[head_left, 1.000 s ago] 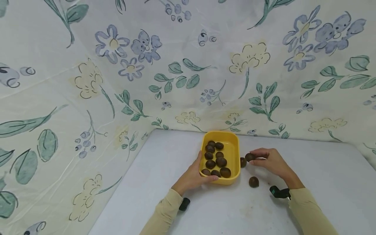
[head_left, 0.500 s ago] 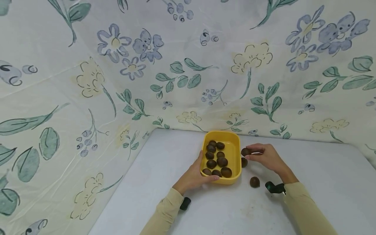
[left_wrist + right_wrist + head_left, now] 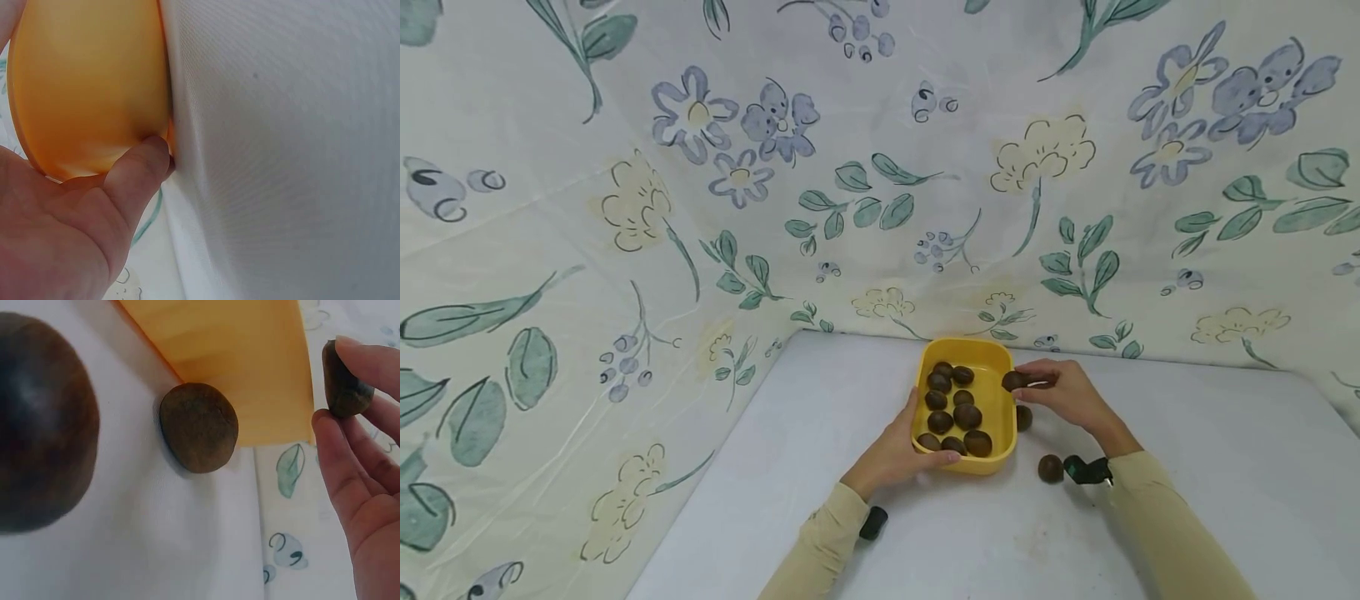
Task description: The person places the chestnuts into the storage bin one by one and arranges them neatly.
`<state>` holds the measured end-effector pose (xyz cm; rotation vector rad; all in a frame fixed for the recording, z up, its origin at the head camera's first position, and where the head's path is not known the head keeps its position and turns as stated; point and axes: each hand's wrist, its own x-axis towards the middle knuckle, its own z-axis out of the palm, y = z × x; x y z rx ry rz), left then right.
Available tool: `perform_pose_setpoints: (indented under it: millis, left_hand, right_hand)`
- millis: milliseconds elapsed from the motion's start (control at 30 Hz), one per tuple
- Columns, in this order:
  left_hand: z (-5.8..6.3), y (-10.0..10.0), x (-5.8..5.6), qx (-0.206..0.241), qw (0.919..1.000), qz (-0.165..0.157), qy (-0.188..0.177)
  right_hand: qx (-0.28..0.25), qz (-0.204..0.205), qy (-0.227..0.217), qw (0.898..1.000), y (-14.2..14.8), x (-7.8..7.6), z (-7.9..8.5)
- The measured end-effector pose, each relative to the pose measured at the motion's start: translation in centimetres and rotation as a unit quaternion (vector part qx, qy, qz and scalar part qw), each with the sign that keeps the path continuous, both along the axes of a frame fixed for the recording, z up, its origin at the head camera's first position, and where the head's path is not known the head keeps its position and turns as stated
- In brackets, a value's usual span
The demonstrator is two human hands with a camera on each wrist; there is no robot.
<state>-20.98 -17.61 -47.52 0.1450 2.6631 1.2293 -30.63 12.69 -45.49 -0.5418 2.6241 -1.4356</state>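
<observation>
A yellow plastic box (image 3: 995, 400) sits on the white table in the head view, with several brown chestnuts (image 3: 967, 417) inside, mostly on its left and near side. My left hand (image 3: 887, 454) grips the box's near-left corner, thumb on the near rim. The left wrist view shows the fingers (image 3: 147, 162) against the box wall (image 3: 94, 75). Between thumb and fingers my right hand (image 3: 1070, 397) pinches one chestnut (image 3: 1014, 381), over the box's right rim. Beside the right wall lies a loose chestnut (image 3: 1024, 418); another chestnut (image 3: 1050, 468) rests nearer, by the right wrist.
The white table (image 3: 820, 392) extends to both sides of the box. Behind and left hangs a flower-printed cloth (image 3: 880, 250). Black wrist cameras (image 3: 1086, 471) sit on both wrists, the right one close to the nearer loose chestnut.
My right hand has moved left, bringing the pinched chestnut from right of the box to its right rim. The left hand keeps its grip; the loose chestnuts stay put.
</observation>
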Motion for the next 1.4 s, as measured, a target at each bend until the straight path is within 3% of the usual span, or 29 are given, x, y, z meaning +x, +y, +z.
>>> perform_pose_setpoints:
  millis: [500,933,1100,1400]
  left_hand:
    - [-0.1,0.1,-0.1,0.008,0.9999,-0.009,0.005]
    - [0.0,0.1,0.0,0.009,0.9999,-0.008,0.002]
    - [0.1,0.2,0.1,0.016,0.9998,-0.010,0.002]
    - [0.2,0.2,0.2,0.008,0.9999,-0.008,0.001]
  right_hand:
    - [0.012,-0.002,0.023,1.000,-2.2,-1.5,0.2]
    - [0.094,0.026,0.079,0.992,-4.3,-2.5,-0.1]
    - [0.150,0.034,0.089,0.984,-4.9,-2.6,-0.3]
    - [0.202,0.047,0.113,0.972,-5.8,-3.0,-0.2]
